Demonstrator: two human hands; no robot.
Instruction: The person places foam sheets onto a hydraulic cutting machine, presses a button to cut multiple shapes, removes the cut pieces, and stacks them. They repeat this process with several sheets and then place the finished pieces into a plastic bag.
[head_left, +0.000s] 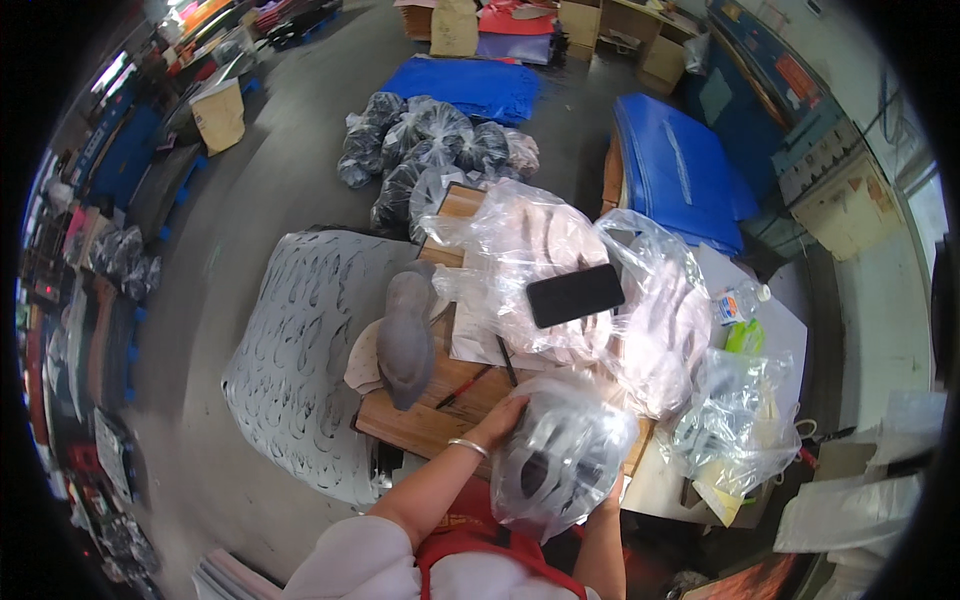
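A clear plastic bag (565, 455) with dark and pale pieces inside is held up at the table's near edge. My left hand (503, 420) grips its upper left side, a bangle on the wrist. My right hand (608, 498) holds the lower right side, its fingers largely hidden by the plastic. Just beyond lie a red pen (463, 388) and a black pen (507, 362) on the wooden table (400, 420). A grey sole-shaped stack (407, 340) stands to the left. Further off, a black phone (575, 295) rests on clear bags of pale pink pieces (535, 230).
Another clear bag (735, 420), a bottle (740, 303) and a green packet (744, 338) are at the right. A grey sheet stack with sole-shaped cutouts (310, 350) stands left. Beyond are dark filled bags (430, 140) and blue sheets (680, 170).
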